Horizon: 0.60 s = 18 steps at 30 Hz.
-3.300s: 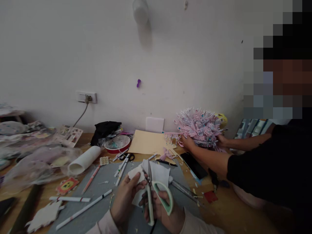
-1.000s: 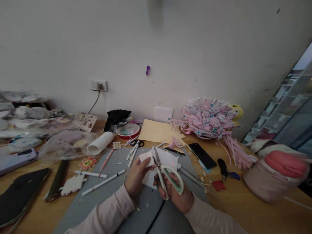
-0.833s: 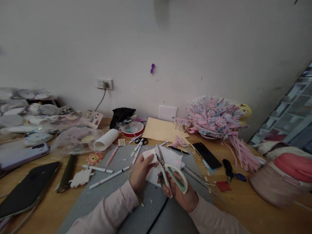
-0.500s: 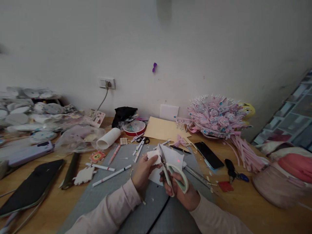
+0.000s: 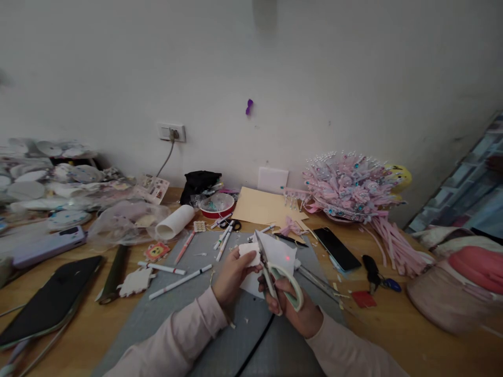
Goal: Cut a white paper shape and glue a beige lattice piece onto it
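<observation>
My left hand (image 5: 231, 276) pinches a small white paper piece (image 5: 248, 252) between thumb and fingers. In my right hand (image 5: 294, 309) is a pair of scissors (image 5: 293, 291) with pale green and white handles. Their blades point up and away from me, beside the right edge of the paper piece. Whether the blades touch the paper I cannot tell. Under both hands lies a larger white sheet (image 5: 281, 251) with a red light spot on it, on a grey cutting mat (image 5: 184, 319).
Several markers (image 5: 181, 281) lie left of my hands, near a white roll (image 5: 175, 222) and a red-rimmed bowl (image 5: 217, 205). To the right are a black phone (image 5: 337, 248), keys (image 5: 375, 275) and a pink beaded headdress (image 5: 349, 188). A dark tablet (image 5: 51, 301) lies far left.
The paper piece and my left hand have shifted very slightly. Both hands keep the same hold, and the scissors stay in nearly the same place.
</observation>
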Motion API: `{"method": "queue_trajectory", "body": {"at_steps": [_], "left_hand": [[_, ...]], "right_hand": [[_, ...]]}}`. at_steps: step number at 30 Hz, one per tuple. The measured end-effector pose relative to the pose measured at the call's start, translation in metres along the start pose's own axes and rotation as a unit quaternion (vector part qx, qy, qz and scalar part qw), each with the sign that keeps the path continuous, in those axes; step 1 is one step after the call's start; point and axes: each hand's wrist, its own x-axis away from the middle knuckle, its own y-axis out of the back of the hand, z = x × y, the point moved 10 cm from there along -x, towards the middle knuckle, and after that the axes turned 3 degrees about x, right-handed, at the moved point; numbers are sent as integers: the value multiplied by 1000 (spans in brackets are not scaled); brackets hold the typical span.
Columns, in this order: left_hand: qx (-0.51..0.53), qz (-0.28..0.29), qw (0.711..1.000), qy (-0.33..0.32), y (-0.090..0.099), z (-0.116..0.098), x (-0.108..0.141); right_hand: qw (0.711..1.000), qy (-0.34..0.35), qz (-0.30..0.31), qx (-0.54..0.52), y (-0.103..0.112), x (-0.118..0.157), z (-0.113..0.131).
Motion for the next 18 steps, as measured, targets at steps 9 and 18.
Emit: {"method": "queue_trajectory", "body": {"at_steps": [9, 18], "left_hand": [[-1, -4, 1000, 3, 0, 3, -1], [7, -3, 1000, -1, -2, 3, 3]], "right_hand": [[1000, 11, 6, 20, 1, 0, 1], [1000, 5, -4, 29, 6, -2, -3]]}}
